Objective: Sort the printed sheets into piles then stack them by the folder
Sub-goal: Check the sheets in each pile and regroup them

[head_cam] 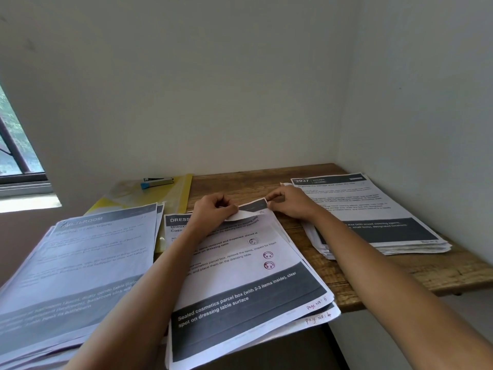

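Three piles of printed sheets are counted. Nearest, in front of and right of the one yellow folder (184, 188), the middle pile (248, 303) is laid with its near end hanging past the edge of the wooden table (400, 273). Two handwritten page numbers, 5 and 4, are read at its near right corners. The left pile (80, 263) is set directly in front of the folder, and the folder's near edge is covered by it.

Two bare hands are held over the far end of the middle pile, right of the folder. The far corner (248, 213) of the top sheet (234, 252) is lifted and curled. It is pinched by the left hand (213, 212), whose fingers are curled, and by the fingertips of the right hand (290, 202) at its right end.

The right pile (373, 217) is placed on the table well to the right of the folder, near the side wall. One blue-ended stapler (157, 182) is laid on the folder's far end. One window (16, 156) is seen left of the folder.
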